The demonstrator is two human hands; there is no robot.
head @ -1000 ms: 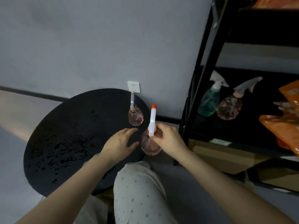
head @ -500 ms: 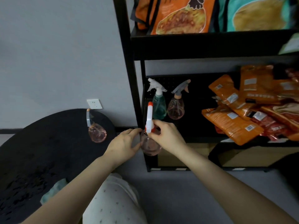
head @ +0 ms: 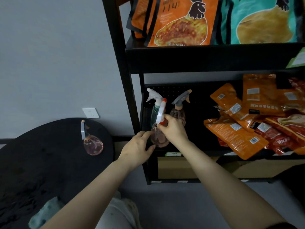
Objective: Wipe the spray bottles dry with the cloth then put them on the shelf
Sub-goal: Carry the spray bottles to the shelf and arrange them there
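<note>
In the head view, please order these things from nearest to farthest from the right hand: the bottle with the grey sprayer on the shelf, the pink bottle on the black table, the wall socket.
From the right hand:
1. Bottle with the grey sprayer, on the shelf, just beyond the hand.
2. Pink bottle, standing on the black table, to the left.
3. Wall socket, on the wall behind the table, a little farther left.

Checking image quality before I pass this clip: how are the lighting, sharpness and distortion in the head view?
Head view: dim, flat lighting with no hard shadows; the black shelf interior and dark round table lose detail. Wide-angle bend bows the shelf post. The held spray bottle and both hands, left hand and right hand, are reasonably sharp; faint glare on the orange snack packets.
</note>
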